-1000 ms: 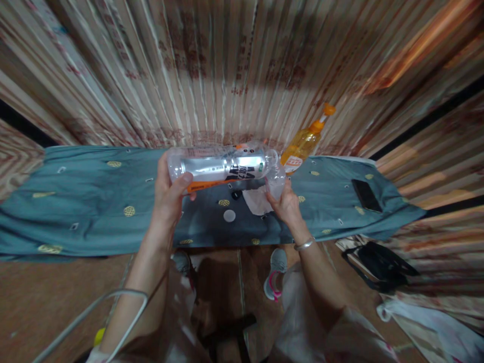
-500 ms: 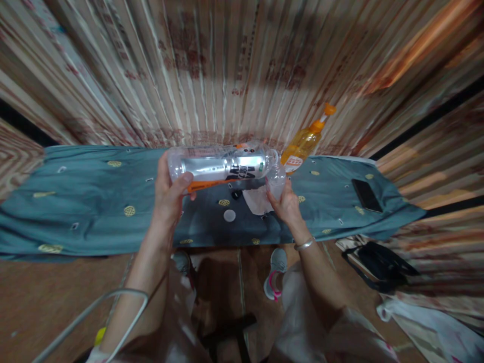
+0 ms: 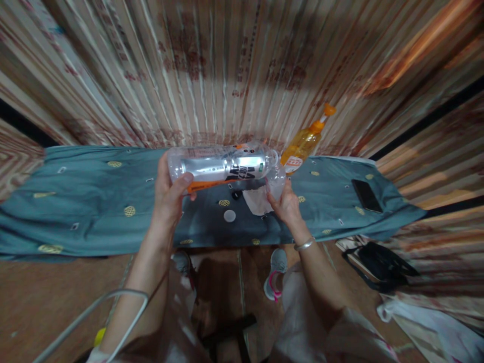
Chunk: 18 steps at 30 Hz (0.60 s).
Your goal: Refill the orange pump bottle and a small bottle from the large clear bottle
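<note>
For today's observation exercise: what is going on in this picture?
A person stands at a table with a teal cloth. The left hand holds a clear plastic bottle tipped on its side, mouth towards a small clear cup in the right hand's grip. An orange bottle, a dark phone and a white bottle cap rest on the cloth.

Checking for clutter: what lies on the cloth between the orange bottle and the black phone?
In the head view, the stretch between the orange bottle and the black phone is bare teal cloth, showing only its printed yellow and white motifs.
</note>
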Each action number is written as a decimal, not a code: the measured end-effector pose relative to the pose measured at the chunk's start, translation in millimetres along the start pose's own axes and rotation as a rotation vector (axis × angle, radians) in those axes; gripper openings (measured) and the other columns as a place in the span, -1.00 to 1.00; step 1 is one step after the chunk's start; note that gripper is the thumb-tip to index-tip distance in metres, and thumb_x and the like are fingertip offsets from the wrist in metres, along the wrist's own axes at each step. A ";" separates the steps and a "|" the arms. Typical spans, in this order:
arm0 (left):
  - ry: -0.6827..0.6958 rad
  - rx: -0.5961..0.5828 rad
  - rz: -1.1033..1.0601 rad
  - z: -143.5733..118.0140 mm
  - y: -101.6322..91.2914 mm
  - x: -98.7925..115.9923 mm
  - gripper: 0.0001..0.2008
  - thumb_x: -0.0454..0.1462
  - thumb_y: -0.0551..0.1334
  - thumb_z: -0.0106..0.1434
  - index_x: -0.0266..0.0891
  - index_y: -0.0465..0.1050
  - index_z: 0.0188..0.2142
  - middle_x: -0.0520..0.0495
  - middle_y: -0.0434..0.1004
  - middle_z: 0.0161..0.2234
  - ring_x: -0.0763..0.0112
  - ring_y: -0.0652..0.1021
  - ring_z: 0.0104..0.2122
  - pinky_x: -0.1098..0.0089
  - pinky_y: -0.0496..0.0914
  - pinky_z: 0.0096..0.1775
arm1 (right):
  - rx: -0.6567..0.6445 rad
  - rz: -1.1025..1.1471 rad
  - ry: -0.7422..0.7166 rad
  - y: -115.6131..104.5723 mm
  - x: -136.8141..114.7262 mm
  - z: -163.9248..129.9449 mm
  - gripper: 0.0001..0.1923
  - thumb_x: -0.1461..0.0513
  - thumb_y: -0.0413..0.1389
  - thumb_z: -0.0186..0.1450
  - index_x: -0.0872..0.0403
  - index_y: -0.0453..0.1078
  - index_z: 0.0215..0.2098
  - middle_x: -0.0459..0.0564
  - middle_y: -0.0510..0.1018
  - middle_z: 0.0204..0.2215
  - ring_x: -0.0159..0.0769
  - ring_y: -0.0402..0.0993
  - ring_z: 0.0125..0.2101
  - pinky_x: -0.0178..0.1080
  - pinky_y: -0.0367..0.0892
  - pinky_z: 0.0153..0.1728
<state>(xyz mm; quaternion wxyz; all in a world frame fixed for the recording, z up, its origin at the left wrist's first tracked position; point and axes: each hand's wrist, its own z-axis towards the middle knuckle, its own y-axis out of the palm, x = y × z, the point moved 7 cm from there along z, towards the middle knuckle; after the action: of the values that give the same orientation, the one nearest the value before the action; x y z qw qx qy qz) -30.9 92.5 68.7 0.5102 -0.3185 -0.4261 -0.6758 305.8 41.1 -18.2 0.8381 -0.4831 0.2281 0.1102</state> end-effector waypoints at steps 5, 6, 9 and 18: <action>-0.009 0.002 -0.003 -0.6 -0.9 0.3 -0.37 0.01 0.51 0.11 -0.05 0.46 0.13 -0.10 0.55 -0.11 0.38 0.51 -0.44 0.53 0.25 -0.65 | -0.016 -0.046 0.009 1.2 0.8 -0.3 -0.25 0.17 0.20 0.30 0.32 0.13 0.36 0.36 0.69 -0.10 0.14 0.69 -0.13 0.04 0.57 -0.11; -0.015 0.004 -0.008 -0.7 -0.4 1.2 -0.37 0.01 0.52 0.11 -0.06 0.47 0.12 -0.09 0.55 -0.12 0.39 0.50 -0.44 0.53 0.27 -0.64 | -0.016 -0.051 0.007 1.6 1.2 -0.3 -0.25 0.16 0.20 0.30 0.33 0.13 0.36 0.36 0.69 -0.11 0.13 0.69 -0.14 0.03 0.57 -0.11; -0.030 0.034 -0.030 -0.8 0.5 4.3 -0.36 0.01 0.56 0.03 -0.08 0.49 0.07 -0.08 0.54 -0.16 0.38 0.50 -0.45 0.52 0.30 -0.66 | -0.012 -0.052 -0.007 2.5 2.3 -0.2 -0.24 0.14 0.20 0.31 0.31 0.13 0.36 0.35 0.69 -0.09 0.12 0.68 -0.12 0.01 0.57 -0.10; -0.050 0.039 -0.022 -0.6 -0.3 2.5 -0.30 0.03 0.57 -0.01 -0.04 0.48 0.09 -0.11 0.53 -0.11 0.37 0.50 -0.43 0.51 0.32 -0.64 | -0.008 -0.060 0.002 2.1 1.9 -0.9 -0.26 0.15 0.19 0.32 0.25 0.12 0.37 0.35 0.69 -0.07 0.13 0.70 -0.13 0.03 0.58 -0.09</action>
<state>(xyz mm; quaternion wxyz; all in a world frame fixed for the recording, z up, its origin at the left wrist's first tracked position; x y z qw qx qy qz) -31.8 90.9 70.5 0.4981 -0.3206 -0.4553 -0.6647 306.4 41.3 -21.1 0.8390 -0.4931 0.2138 0.0852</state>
